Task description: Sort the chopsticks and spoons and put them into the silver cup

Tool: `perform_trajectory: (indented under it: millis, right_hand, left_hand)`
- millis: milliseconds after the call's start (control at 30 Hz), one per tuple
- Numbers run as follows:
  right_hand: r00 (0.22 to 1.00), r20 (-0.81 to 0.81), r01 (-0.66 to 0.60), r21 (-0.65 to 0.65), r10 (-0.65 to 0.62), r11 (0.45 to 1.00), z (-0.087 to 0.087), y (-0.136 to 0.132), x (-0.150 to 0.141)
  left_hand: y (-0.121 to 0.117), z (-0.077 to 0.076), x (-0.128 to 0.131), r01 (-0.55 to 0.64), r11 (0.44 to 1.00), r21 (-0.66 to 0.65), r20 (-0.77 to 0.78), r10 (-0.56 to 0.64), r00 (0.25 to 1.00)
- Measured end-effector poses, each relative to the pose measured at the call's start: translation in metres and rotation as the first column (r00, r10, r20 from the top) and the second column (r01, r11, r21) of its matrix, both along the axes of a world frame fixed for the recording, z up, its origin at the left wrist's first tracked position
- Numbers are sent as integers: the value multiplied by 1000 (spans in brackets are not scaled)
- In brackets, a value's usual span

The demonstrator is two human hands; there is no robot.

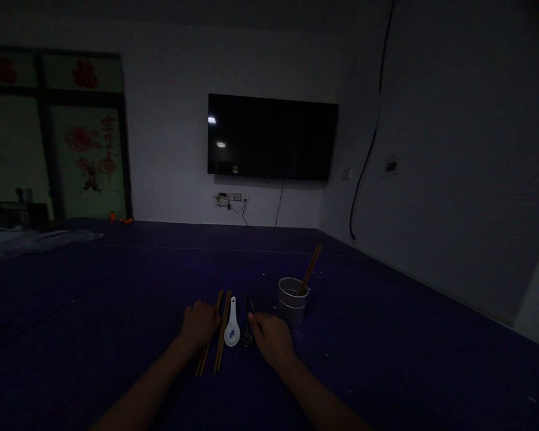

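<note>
Across a dim room, a wide dark purple-blue surface (130, 287) stretches to a pale wall (170, 126) bearing a black rectangular television (272, 137). In front of the person, between the hands, lies a white ceramic spoon (232, 330) with a blue motif in its oval bowl. Left of it lie two pairs of slim yellow-brown chopsticks, the inner pair (223, 335) and the outer pair (206, 347); right of it, a dark spoon (247, 339). The white spoon's long axis runs away from the person, bowl nearest; both pairs slant, far ends rightward. The left hand (200, 321) rests at the outer pair, the right hand (272, 336) beside the dark spoon; whether either grips, I cannot tell. Reddish-brown chopsticks (313, 263) lean rightward in a pale grey cylindrical cup (291, 309).
</note>
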State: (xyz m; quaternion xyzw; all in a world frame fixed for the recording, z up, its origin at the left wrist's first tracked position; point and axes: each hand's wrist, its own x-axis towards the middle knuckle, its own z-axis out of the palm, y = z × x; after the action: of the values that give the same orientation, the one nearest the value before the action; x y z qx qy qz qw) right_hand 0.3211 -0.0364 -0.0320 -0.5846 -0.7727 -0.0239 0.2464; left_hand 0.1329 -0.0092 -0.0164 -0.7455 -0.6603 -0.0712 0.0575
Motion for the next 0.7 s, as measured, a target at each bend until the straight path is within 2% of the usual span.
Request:
perform_trajectory:
  millis: [700]
  right_hand:
    - [999, 23, -48, 24, 47, 999, -1, 0, 1]
  left_hand:
    - [-1, 3, -4, 16, 999, -31, 7, -15, 1000]
